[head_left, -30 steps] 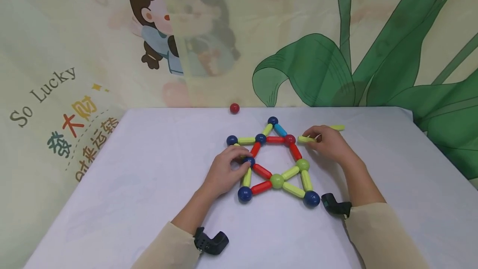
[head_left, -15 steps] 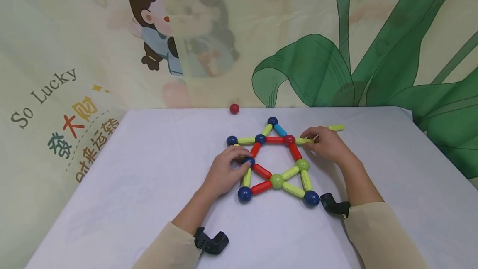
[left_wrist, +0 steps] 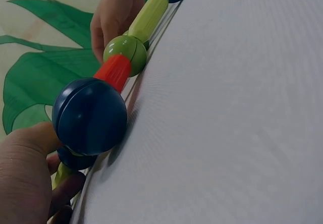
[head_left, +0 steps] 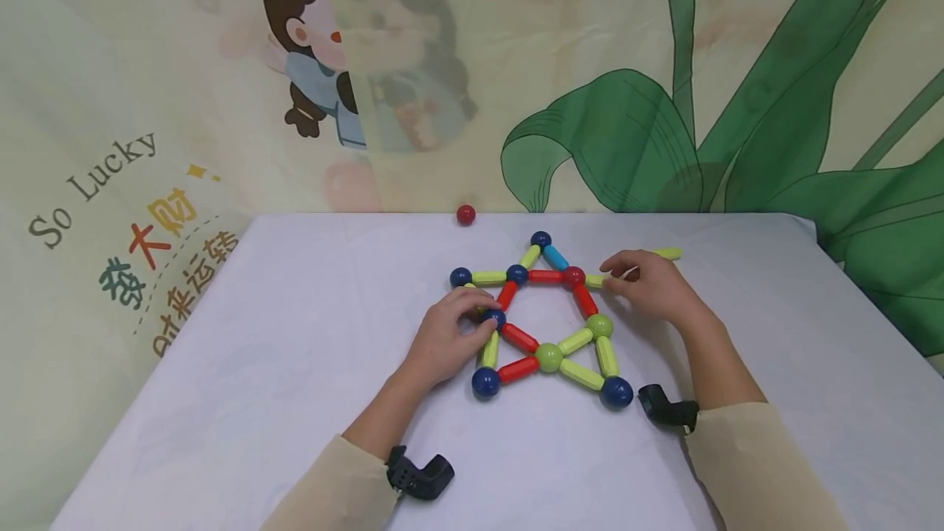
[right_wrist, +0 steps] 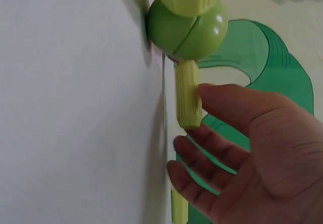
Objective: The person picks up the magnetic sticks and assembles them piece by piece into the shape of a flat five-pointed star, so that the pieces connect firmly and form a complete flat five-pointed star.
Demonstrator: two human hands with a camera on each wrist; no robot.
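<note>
Magnetic sticks and balls form a flat ring with triangles round it on the table. My left hand (head_left: 451,326) pinches a dark blue ball (head_left: 496,319) at the ring's left side between thumb and fingers. A yellow-green stick (head_left: 594,280) points right from the red ball (head_left: 573,276) at the ring's upper right. At that stick's outer end is my right hand (head_left: 649,283); in the right wrist view its thumb lies against the stick (right_wrist: 187,95) and the other fingers are spread loosely below. A larger-looking blue ball (left_wrist: 91,117) fills the near part of the left wrist view.
Behind the right hand lies a loose yellow-green stick (head_left: 669,253). A loose red ball (head_left: 465,215) rests at the back edge of the white-covered table (head_left: 295,334). A printed cloth (head_left: 413,179) hangs behind it.
The right hand has brought the yellow-green stick leftward to the red ball, and its grip on the stick has loosened. The left hand has kept its place on the blue ball.
</note>
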